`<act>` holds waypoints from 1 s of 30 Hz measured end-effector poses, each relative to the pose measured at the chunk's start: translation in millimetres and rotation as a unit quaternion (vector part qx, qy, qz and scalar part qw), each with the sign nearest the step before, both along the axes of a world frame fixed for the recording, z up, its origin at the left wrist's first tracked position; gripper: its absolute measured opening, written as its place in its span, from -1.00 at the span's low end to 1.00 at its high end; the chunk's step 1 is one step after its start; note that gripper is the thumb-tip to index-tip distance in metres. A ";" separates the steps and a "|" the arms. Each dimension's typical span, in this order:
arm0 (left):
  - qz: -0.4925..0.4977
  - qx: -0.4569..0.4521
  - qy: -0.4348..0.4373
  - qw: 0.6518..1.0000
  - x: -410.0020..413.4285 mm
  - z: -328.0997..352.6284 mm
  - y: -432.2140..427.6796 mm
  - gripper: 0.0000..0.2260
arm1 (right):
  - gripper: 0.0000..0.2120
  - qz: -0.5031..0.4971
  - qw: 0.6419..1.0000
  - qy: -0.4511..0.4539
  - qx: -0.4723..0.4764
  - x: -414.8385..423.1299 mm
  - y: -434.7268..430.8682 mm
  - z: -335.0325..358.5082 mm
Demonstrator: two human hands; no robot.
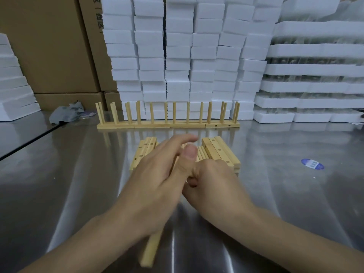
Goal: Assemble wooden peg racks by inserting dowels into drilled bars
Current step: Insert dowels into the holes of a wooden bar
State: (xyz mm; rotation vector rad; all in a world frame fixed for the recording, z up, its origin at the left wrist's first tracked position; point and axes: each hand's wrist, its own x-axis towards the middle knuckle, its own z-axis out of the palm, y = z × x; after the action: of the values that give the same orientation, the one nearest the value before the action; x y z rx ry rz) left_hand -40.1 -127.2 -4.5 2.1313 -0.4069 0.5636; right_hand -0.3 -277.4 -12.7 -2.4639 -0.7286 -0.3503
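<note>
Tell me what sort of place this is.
Probably a small factory or packing workshop: white foam blocks stacked high, cardboard boxes behind, and finished peg racks lined up on a steel table.

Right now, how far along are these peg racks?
Done: pegged racks stand in a row at the back. In hand: one bar runs under the left hand; the right hand curls beside it, contents hidden. Left: drilled bars stacked both sides, loose dowels between.

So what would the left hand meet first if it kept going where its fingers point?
Likely the right stack of drilled bars, just beyond the left hand; if it clears that, the row of finished racks behind. Depth is unclear.
</note>
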 end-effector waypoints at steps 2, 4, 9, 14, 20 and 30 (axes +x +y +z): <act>-0.027 -0.039 -0.001 0.999 -0.5 7.1 -0.4 -0.37 | -0.53 0.017 1.000 -0.008 -0.022 -6.0 4.1 1.0; -0.056 -0.056 0.023 0.997 -3.3 9.5 -3.1 -0.41 | -0.56 0.040 0.998 -0.011 -0.055 -14.3 7.9 1.2; -0.084 -0.087 0.115 0.986 -1.7 14.7 -12.5 -0.39 | -0.57 0.062 0.992 0.009 -0.112 -22.8 4.0 -0.1; -0.111 -0.100 0.145 0.978 -0.4 23.4 -16.3 -0.37 | -0.59 0.092 0.987 -0.006 -0.131 -25.3 4.0 7.6; -0.119 -0.127 0.114 0.978 0.1 13.8 -12.9 -0.54 | -0.68 0.098 0.990 0.004 -0.103 -15.3 2.5 2.0; 0.030 -0.075 0.136 0.987 20.5 -6.2 4.2 -0.84 | -0.68 -0.021 0.999 -0.014 0.020 38.3 -34.5 11.7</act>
State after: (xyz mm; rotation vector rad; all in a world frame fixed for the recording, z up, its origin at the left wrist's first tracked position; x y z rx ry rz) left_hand -19.6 -123.0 -10.8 2.0436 -0.1441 0.3183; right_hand 37.9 -311.9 -1.0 -2.4442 -0.6763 -0.4126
